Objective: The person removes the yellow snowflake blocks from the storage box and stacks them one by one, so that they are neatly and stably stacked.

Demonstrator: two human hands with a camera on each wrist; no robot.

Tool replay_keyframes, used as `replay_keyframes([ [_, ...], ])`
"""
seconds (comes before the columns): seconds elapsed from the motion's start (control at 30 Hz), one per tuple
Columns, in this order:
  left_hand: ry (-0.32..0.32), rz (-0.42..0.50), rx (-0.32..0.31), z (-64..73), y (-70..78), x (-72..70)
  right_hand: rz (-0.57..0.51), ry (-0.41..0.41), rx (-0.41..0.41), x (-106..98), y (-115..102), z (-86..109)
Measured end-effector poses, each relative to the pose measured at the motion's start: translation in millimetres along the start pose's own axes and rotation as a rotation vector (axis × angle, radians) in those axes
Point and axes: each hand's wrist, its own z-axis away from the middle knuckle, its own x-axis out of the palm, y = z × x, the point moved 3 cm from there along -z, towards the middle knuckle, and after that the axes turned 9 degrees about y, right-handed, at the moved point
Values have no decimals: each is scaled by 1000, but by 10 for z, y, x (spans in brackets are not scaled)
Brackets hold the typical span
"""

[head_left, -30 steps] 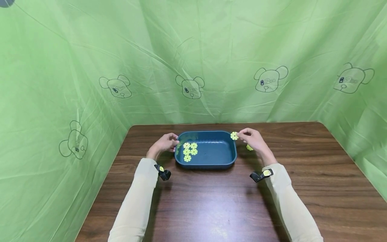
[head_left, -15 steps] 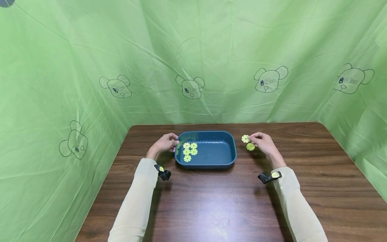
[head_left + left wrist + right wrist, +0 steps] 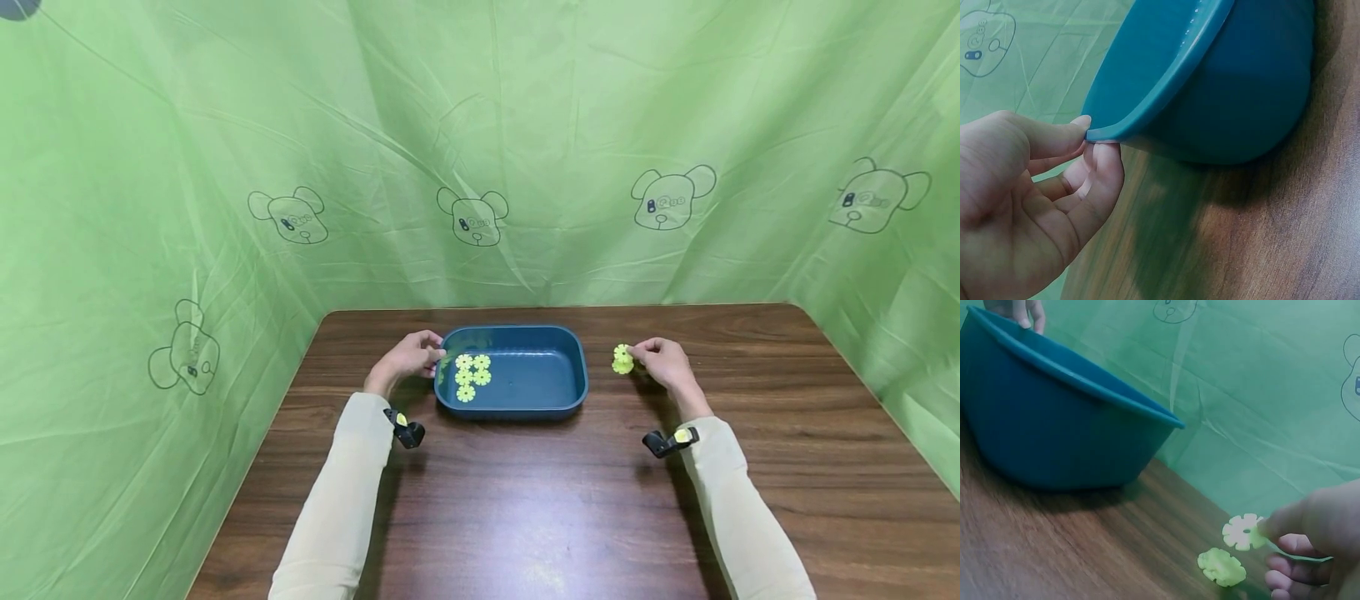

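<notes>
A dark blue rectangular tub [image 3: 534,382] stands at the middle of the table's far half. On the tub's left end, my left hand [image 3: 407,357] pinches the rim between thumb and fingers, plain in the left wrist view. Several yellow-green notched snowflake discs [image 3: 482,377] lie inside, in the tub's left part. To the right of the tub, my right hand [image 3: 666,364] pinches a snowflake disc [image 3: 1241,532] by its edge, between thumb and finger. Just below that disc, another yellow-green snowflake piece [image 3: 1222,567] lies on the table; the two overlap in the head view.
The brown wood-grain table [image 3: 495,508] carries the tub. Behind and at both sides hangs a green sheet [image 3: 525,167] with printed bear heads. Each wrist wears a black strap camera, such as the right one [image 3: 670,442].
My right hand has carried its snowflake disc from beside the tub's right rim rightward and nearer to me, to the piece on the table. My left hand keeps its place on the rim.
</notes>
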Motion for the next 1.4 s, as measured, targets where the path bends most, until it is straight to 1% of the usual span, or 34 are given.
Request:
replay_keyframes([
  [0.17,-2,-2,2,0,-9,-11,96,30,-4,4,52,-20],
  [0.3,-13,1,11,-2,-9,-16,172,53,-23,18,81,-46],
  [0.5,-23,4,9,4,4,-20,249,54,-68,27,69,-64],
  [0.6,-22,6,6,5,9,-20,268,52,-73,30,66,-71],
  [0.77,-19,-4,11,7,9,-18,274,52,-74,37,67,-68],
  [0.87,-13,-8,12,6,11,-14,264,71,-71,25,59,-49],
  [1.0,-6,-11,10,8,20,-11,218,107,-52,-7,37,-19],
  [1.13,-4,-11,9,-1,12,-14,172,121,-34,-25,11,-4],
  [1.3,-5,-12,10,-3,8,-10,140,132,-53,-13,-27,-15],
  [1.4,-6,-16,12,4,8,-7,128,148,-93,7,-71,-25],
])
